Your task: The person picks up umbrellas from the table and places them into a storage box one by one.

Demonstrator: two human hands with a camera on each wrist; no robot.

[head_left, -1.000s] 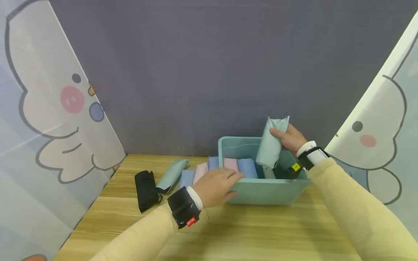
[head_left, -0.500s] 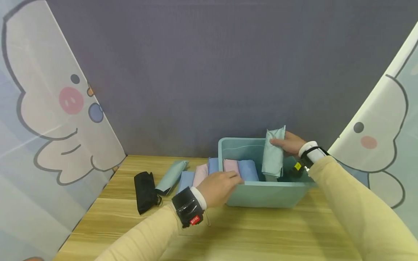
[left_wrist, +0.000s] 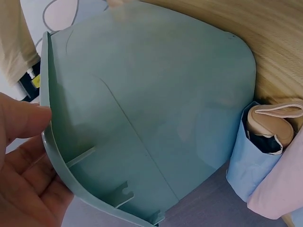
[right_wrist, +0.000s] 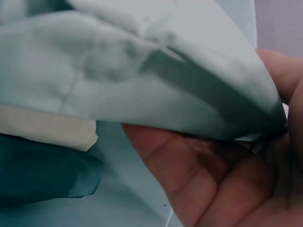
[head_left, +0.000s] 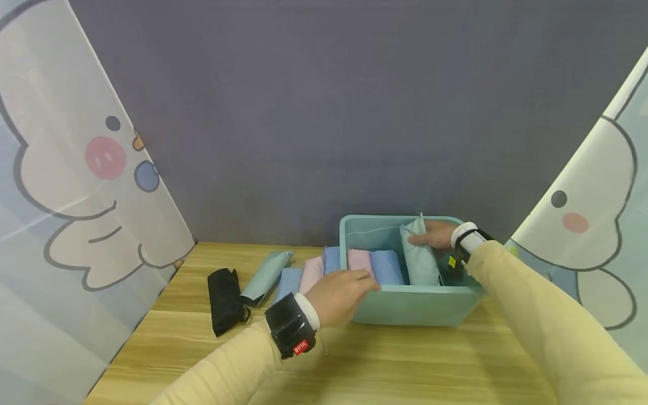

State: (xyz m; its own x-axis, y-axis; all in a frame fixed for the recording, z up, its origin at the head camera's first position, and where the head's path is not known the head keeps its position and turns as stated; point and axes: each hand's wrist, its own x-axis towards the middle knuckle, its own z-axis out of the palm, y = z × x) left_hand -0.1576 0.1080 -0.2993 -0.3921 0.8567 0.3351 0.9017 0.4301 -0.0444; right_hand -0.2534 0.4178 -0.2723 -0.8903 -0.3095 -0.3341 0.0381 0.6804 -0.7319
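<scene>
Spreading behind both hands, a grey backdrop (head_left: 324, 112) of matte cloth. Lying beneath them, a tabletop (head_left: 430, 365) with streaked yellow-brown wood grain. Standing right of the left hand (head_left: 338, 295) and below the right hand (head_left: 437, 235), a teal bin (head_left: 415, 306): smooth, rigid-looking plastic, rounded corners, short ribs under the lip. Held at the rim by the left hand, thumb and fingers on opposite sides; could skid or tip under an uneven pull there.

Gripped in the right hand and standing nearly upright inside the bin, a mint umbrella (head_left: 421, 261), judging by shape: creased, thin fabric over a long, rounded form, lower end hidden by the front wall. Could slip through the fingers from slick cloth, or end up slanted after snagging on its neighbours.

Packed left of the right hand, a pink bundle (head_left: 359, 259) and a blue bundle (head_left: 387, 267), plump and soft-looking; could be knocked askew by a sideways shove. Lying left of the left hand, a black pouch (head_left: 226, 304), limp and flattish; could be dragged by a brushing sleeve. Poking from a crisp blue sleeve (left_wrist: 255, 165) beyond the left hand, a smooth, rounded tan handle (left_wrist: 270, 125), strap looped; could catch on passing fingers.
</scene>
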